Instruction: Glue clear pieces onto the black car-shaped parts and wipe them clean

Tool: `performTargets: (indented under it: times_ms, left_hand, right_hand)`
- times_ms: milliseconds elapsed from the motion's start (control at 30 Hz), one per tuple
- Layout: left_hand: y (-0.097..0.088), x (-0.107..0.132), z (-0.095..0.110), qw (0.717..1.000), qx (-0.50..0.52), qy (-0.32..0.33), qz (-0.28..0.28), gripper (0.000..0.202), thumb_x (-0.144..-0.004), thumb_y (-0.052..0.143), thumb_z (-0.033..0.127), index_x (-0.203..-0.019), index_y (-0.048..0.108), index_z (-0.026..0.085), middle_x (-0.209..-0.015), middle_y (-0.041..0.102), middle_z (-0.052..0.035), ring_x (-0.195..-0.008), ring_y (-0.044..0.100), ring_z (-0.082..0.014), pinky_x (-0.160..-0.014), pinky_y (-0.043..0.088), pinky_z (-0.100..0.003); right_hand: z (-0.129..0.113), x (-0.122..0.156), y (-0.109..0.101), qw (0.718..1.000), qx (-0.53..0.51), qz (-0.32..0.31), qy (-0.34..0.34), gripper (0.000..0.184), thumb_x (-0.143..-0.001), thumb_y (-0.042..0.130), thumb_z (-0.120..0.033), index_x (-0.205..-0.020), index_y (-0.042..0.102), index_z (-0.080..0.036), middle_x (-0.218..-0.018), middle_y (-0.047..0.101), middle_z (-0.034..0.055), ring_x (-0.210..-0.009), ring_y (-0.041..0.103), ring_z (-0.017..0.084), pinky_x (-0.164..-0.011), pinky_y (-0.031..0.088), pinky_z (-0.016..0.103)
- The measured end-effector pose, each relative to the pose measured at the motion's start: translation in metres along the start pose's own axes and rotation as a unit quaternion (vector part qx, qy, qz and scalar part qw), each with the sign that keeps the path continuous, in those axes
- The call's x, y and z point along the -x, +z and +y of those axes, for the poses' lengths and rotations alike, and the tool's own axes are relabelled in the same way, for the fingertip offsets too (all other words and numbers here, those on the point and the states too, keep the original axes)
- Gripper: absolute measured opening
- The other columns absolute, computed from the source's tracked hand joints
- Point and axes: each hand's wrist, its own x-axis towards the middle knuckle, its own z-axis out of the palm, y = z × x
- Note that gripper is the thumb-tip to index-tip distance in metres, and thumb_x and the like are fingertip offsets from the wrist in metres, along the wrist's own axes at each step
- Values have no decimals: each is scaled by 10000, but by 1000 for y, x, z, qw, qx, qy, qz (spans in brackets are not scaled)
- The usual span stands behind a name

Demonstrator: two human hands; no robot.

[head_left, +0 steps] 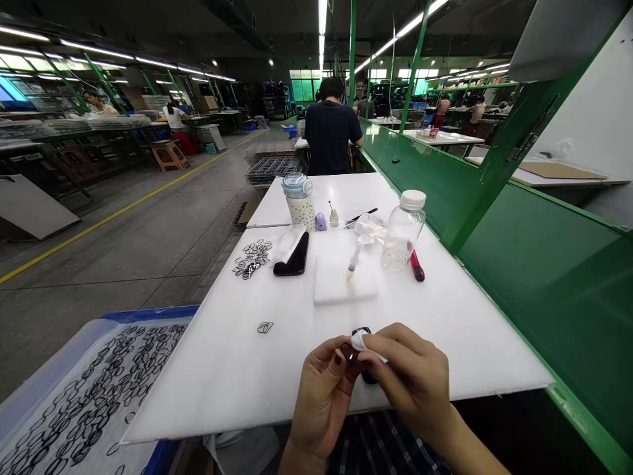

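Above the near edge of the white table, my left hand (324, 389) is closed in a pinch on a small dark glossy piece (349, 351), whose kind I cannot make out. My right hand (415, 369) pinches a folded white wipe (359, 341) against that piece. Fingers cover most of both. A black object (368, 378) lies on the table below, largely hidden by the hands. To the left of them are a few thin black rings (265, 327). Beyond the hands, a syringe (353, 260) leans over a white foam block (343, 290).
A pile of black rings (252, 257), a black phone (293, 262) partly under tissue, a patterned cup (301, 210), a clear bottle (401, 237) and a red cutter (416, 266) stand or lie farther back. A blue-edged tray (148, 311) holds many rings at left. A person (332, 128) sits ahead.
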Motion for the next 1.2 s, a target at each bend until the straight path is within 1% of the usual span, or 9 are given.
performTargets:
  times_ms: [267,467,567,633,733,800,867,967,1200]
  left_hand:
    - [0,3,-4,1000,-7,-6,25,183,-639,866,211,-788,777,152,-754,757,-30,-702,683,-89,-685,558,-123]
    - [0,1,0,999,-37,-9,16,188,-639,868,268,-775,778,174,-770,761,-25,-716,688,-85,-705,553,-121]
    - [-2,5,9,988,-153,-5,26,175,-680,841,290,-818,772,206,-777,757,-10,-710,683,-86,-700,549,-132]
    - [-4,7,13,945,-319,48,44,136,-720,808,266,-839,766,216,-797,755,-13,-747,688,-111,-720,551,-165]
    - [-6,9,11,801,-564,201,15,111,-769,746,176,-874,755,212,-831,738,-21,-770,674,-142,-742,546,-232]
    - [-5,8,4,712,-640,287,-42,140,-801,692,122,-915,738,188,-843,714,-35,-786,658,-156,-739,542,-262]
    - [-4,6,-3,662,-667,332,-80,154,-823,648,90,-938,720,163,-849,685,-49,-804,645,-164,-729,543,-277]
    - [-4,4,-8,634,-693,334,-79,161,-832,636,96,-965,703,159,-852,648,-51,-793,632,-166,-701,547,-283]
    - [-9,2,0,641,-730,239,-11,322,-795,673,180,-1113,669,230,-1193,645,-81,-1077,626,-259,-930,537,-426]
  right_hand:
    - [-4,-1,-22,981,139,-104,-88,152,-877,562,-129,-1000,649,-142,-763,552,44,-544,458,94,-484,388,235]
    - [-2,-7,-35,991,114,-53,-38,165,-860,587,-83,-990,664,-150,-765,535,30,-565,497,76,-498,405,204]
    - [9,4,-33,994,94,-33,35,148,-869,576,-93,-955,680,-155,-751,547,21,-539,474,67,-480,383,205]
    - [20,14,-33,990,89,-42,98,139,-878,575,-119,-933,695,-163,-735,559,16,-560,496,76,-492,381,210]
    - [32,27,-33,979,78,-88,164,146,-895,565,-166,-899,711,-177,-709,562,9,-591,523,91,-526,389,220]
    - [35,31,-32,975,72,-103,185,163,-906,548,-183,-898,711,-178,-712,560,8,-589,514,91,-530,381,225]
    - [35,32,-31,971,66,-119,197,181,-917,528,-203,-895,706,-179,-722,552,9,-590,506,91,-535,374,228]
    - [32,30,-30,959,60,-170,217,217,-935,495,-234,-868,695,-183,-740,536,9,-606,512,95,-564,384,236]
    - [32,29,-32,943,73,-207,250,206,-924,507,-261,-884,698,-194,-766,550,14,-633,536,116,-589,395,257]
